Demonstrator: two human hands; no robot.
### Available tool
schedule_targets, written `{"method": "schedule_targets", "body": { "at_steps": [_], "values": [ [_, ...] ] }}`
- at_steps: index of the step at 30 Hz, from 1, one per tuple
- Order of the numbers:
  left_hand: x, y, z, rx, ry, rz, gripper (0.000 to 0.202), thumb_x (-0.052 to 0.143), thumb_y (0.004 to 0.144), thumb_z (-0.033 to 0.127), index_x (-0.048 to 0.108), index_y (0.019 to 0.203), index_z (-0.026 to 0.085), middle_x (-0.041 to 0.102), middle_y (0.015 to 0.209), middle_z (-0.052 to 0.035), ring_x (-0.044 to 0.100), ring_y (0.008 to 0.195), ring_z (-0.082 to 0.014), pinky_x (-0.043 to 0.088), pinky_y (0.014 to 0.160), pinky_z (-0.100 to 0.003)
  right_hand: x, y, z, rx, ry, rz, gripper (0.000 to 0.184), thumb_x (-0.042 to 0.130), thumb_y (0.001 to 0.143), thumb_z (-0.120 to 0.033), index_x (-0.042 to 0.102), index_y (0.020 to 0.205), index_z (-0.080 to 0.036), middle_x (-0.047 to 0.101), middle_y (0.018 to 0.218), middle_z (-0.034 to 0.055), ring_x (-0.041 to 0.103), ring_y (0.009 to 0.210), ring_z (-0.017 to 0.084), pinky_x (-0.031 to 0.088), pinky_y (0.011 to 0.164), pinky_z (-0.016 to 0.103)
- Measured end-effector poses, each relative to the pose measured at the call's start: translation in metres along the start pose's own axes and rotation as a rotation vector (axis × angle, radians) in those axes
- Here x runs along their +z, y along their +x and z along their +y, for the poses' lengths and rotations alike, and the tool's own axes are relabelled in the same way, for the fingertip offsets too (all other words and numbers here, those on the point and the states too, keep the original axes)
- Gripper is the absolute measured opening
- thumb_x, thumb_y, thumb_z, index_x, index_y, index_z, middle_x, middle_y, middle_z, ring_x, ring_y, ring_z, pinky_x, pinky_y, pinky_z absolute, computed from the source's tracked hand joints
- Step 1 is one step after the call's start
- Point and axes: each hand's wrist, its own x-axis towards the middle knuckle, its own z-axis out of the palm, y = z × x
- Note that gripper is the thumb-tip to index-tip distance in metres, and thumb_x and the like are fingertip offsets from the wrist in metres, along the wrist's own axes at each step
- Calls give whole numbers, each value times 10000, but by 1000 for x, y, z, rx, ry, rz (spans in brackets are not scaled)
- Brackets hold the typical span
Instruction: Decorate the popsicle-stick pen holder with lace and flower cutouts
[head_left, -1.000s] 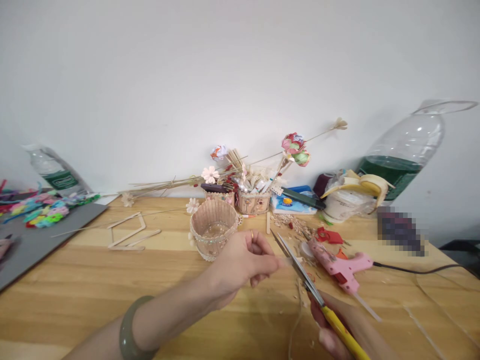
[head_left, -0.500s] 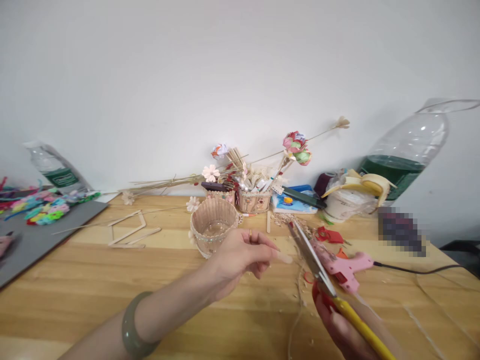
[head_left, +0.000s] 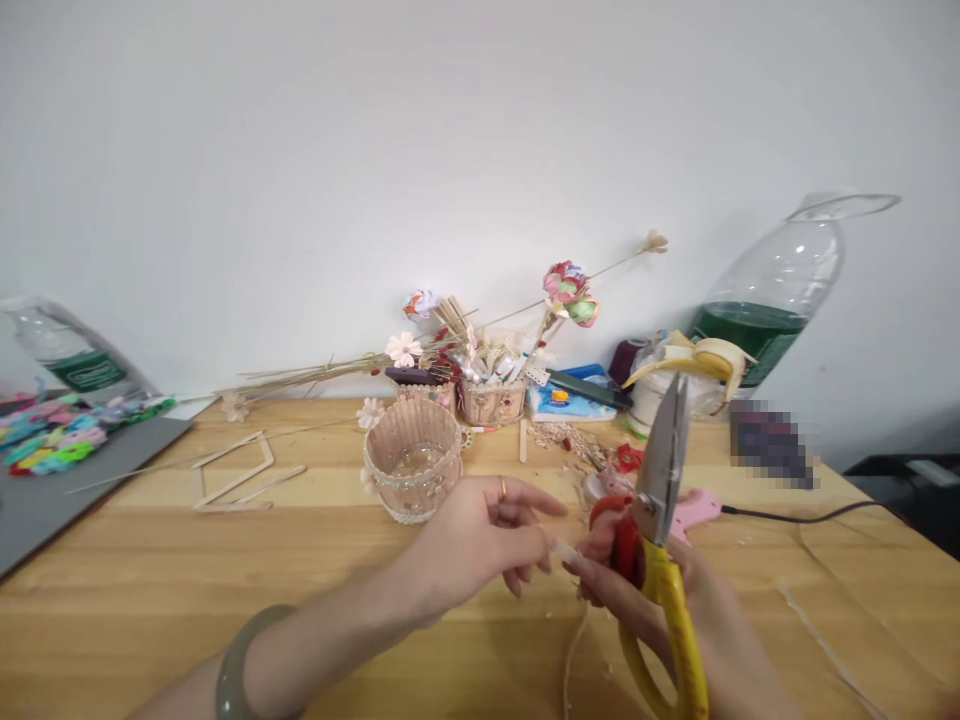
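My left hand (head_left: 491,535) is closed lightly at the thumb on one end of a short pale wooden stick piece (head_left: 565,551); its index finger stretches out above. My right hand (head_left: 622,585) has its thumb and fingertip at the other end of that piece. The same hand also keeps hold of scissors (head_left: 660,500) with one red and one yellow handle, their blades together and pointing up. A round basket of craft sticks (head_left: 412,490) with a beaded rim stands just beyond my left hand. Behind my right hand lies a pink glue gun (head_left: 694,512), partly hidden.
Loose craft sticks (head_left: 251,480) lie left. Small decorated boxes (head_left: 491,402) with dried stems, paper flowers (head_left: 570,290) and a blue tissue pack (head_left: 574,400) line the wall. Wood scraps (head_left: 562,440), a banana peel (head_left: 697,360) and a large bottle (head_left: 772,300) are right.
My right hand has come up and left to meet the stick piece at my left hand. The scissors have swung upright and their blades have closed. The view has turned slightly right.
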Motion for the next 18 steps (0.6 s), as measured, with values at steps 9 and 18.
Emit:
{"method": "schedule_targets", "body": {
  "at_steps": [9, 18],
  "values": [
    [4, 2, -9, 74, -93, 85, 168, 671, 650, 260, 638, 746, 127, 668, 642, -20, 577, 557, -105, 460, 560, -236, -4, 2, 23, 30, 105, 146, 334, 711, 606, -468, 531, 632, -187, 540, 547, -23, 521, 489, 116, 429, 470, 221],
    [9, 2, -10, 102, -57, 94, 130, 705, 625, 251, 648, 613, 135, 635, 629, -6, 558, 593, -107, 431, 535, -210, 19, -11, 8, 32, 142, 186, 322, 712, 603, -461, 530, 640, -198, 576, 602, -10, 563, 545, 150, 469, 515, 253]
  ]
}}
